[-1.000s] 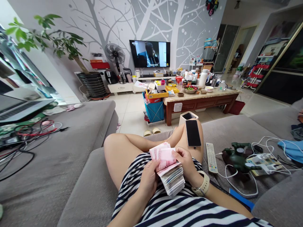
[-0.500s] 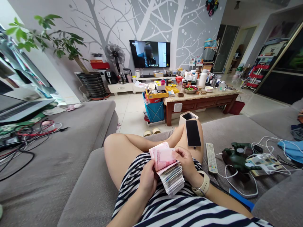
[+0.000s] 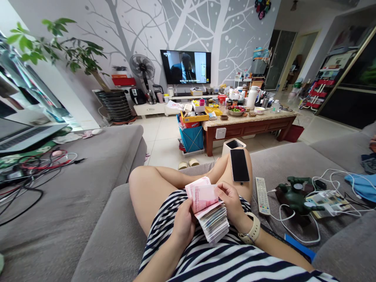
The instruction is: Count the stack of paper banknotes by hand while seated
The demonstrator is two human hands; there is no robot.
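A thick stack of pink banknotes is held over my lap, its upper notes folded back and many layered edges fanned toward me. My left hand grips the stack's left side, thumb on top and the other fingers underneath. On the right side, my right hand pinches the top notes near their upper right corner; a cream watch band circles that wrist. Its lower fingers are partly hidden by the stack. A black-screened smartphone rests on my right leg, beyond the right hand.
Right of my leg, a remote control lies on the grey sofa beside a dark green figure and white cables. A laptop and tangled cords lie at left. Ahead stands a cluttered coffee table.
The hands and the banknotes are almost in the same place; the right thumb has shifted slightly on the top note. The television picture is different.
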